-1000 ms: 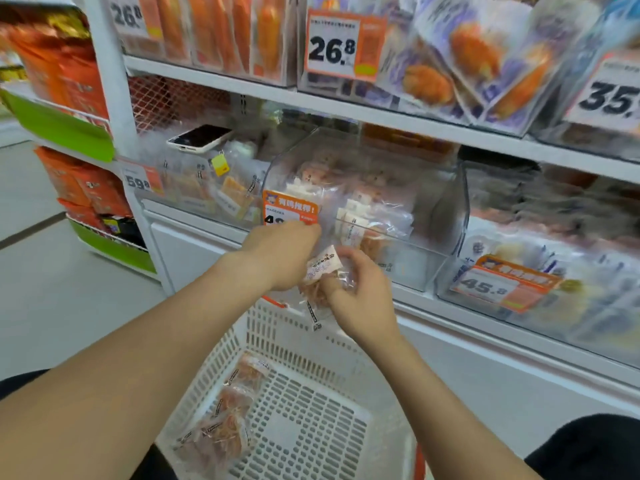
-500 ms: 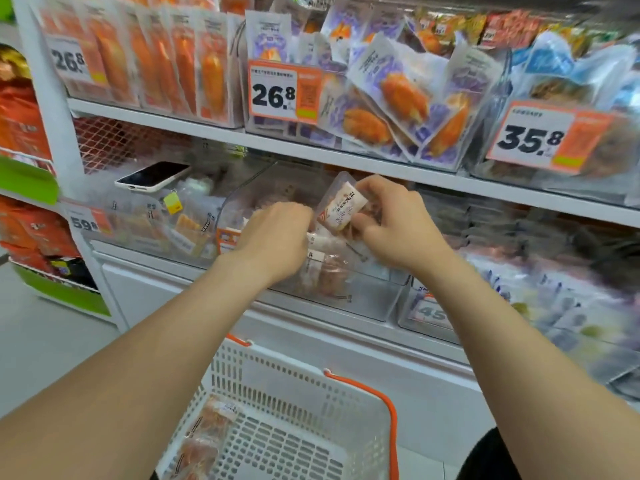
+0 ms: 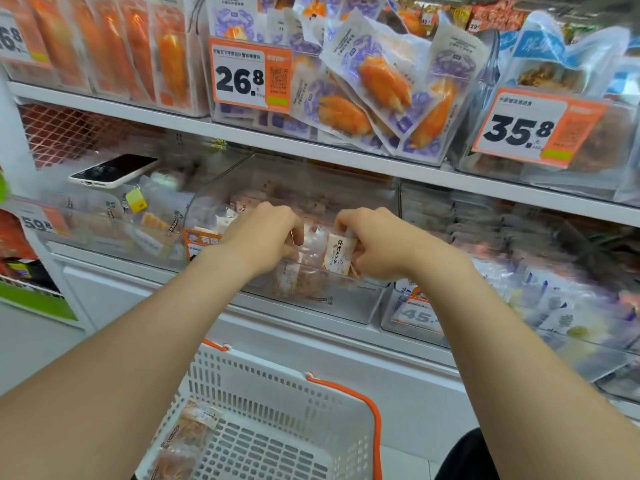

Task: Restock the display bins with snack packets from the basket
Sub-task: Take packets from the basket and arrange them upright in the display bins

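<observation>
1. the right hand [image 3: 377, 244] pinches a snack packet [image 3: 338, 254] at the front lip of the clear display bin [image 3: 339, 306], with the packet upright and its white printed label facing out.
2. the left hand [image 3: 266, 237] sits just beside it, fingers curled down among crinkly clear packets in the same bin. whether it grips one, i cannot tell.
3. below both forearms stands the basket [image 3: 263, 367] of white slotted plastic with an orange handle [image 3: 363, 407]. a few more packets [image 3: 188, 434] lie along its side under the left forearm.
4. a white shelf board [image 3: 311, 147] runs close above the hands, leaving a low opening over the bin.
5. beyond the left hand a phone [image 3: 114, 169] lies flat on a neighbouring clear bin [image 3: 114, 237], dark screen up, with a small yellow tag [image 3: 136, 201] beside it.
6. an orange price label [image 3: 201, 242] is partly hidden behind the left wrist.
7. above the board are glossy pouches – purple-and-white ones [image 3: 377, 81] piled loosely, and a 26.8 price card [image 3: 247, 76].
8. past the right hand, pale packets [image 3: 554, 299] fill another clear bin, blurred.
</observation>
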A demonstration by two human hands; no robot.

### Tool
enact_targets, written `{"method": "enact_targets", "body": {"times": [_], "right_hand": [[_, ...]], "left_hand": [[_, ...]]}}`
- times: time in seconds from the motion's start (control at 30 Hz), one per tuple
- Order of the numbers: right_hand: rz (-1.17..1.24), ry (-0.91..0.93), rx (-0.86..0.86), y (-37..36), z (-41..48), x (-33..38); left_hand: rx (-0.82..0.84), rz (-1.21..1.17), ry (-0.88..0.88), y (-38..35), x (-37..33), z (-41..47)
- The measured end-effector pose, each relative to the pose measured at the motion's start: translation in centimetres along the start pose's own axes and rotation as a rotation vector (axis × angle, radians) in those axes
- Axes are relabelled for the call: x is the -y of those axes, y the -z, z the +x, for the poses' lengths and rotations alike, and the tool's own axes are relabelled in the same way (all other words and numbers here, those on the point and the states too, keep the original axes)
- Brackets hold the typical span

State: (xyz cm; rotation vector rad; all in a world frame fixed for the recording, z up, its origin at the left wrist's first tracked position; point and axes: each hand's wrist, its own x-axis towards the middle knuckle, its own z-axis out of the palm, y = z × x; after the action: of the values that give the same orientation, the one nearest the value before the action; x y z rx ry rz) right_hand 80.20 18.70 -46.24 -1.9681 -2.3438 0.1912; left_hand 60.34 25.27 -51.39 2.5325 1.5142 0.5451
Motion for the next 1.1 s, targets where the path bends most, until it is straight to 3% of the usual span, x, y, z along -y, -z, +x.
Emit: {"method": "enact_targets", "body": {"times": [0.23,0.4,0.5,0.67,0.77,0.87,1.1], "right_hand": [[-0.097,-0.053,0.129,-1.9,1.3,-0.4],[-0.115,-0.051,0.035,-1.8,1.8,-0.1],[-0.146,-0.064,0.074,-1.9,2.1,0.1],[-0.228,-0.099,0.192,-2.3,2.4,0.6],[-0.198,-0.114,0.171,-2.3,2.3,0.4],[-0.184,-0.087,0.048,-1.9,2.1,0.0],[-0.232,-0.091,0.143,-1.9,0.6,1.4]], "left_hand": [[0.037,0.036,-0.054,-0.2,1.2,1.2],[0.055,0.146,-0.123,-0.8,1.4,1.7],[0.082,0.225,-0.180,-0.2,0.8,1.4],[-0.039,0.449,-0.228,0.1,-1.3,0.4],[-0.050,0.283,-0.260,-0.2,-2.4,0.1],[0.057,0.005,-0.355,-1.1,-3.1,-0.4],[0.110,-0.008,-0.323,-2.1,-2.8,-1.2]]}}
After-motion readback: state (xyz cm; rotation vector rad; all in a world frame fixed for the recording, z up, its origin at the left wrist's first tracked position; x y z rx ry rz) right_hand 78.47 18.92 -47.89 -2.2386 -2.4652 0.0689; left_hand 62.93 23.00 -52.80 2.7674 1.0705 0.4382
